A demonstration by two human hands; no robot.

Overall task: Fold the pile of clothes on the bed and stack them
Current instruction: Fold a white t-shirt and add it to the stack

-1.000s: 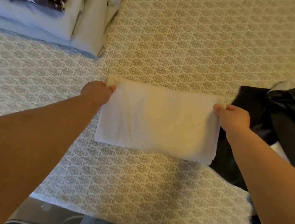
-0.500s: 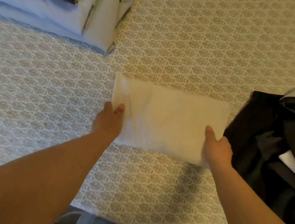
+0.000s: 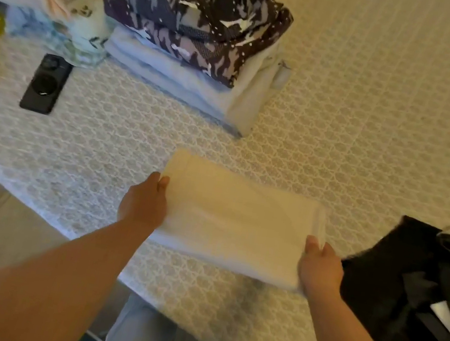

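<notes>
Patterned bedspread (image 3: pixel 347 116), folded stack (image 3: pixel 196 54), phone (image 3: pixel 46 84), black clothes (image 3: pixel 412 293)

Dim, warm yellowish indoor light; soft overall focus.
Motion blur smears the far-left edge; wide-angle bending at borders; faint shadows beneath both forearms.

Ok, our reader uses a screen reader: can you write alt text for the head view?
Two hands hold a folded white cloth by its short ends over a patterned bed: left hand, right hand. A stack of folded clothes and a black phone lie beyond; dark unfolded clothes sit right.
</notes>
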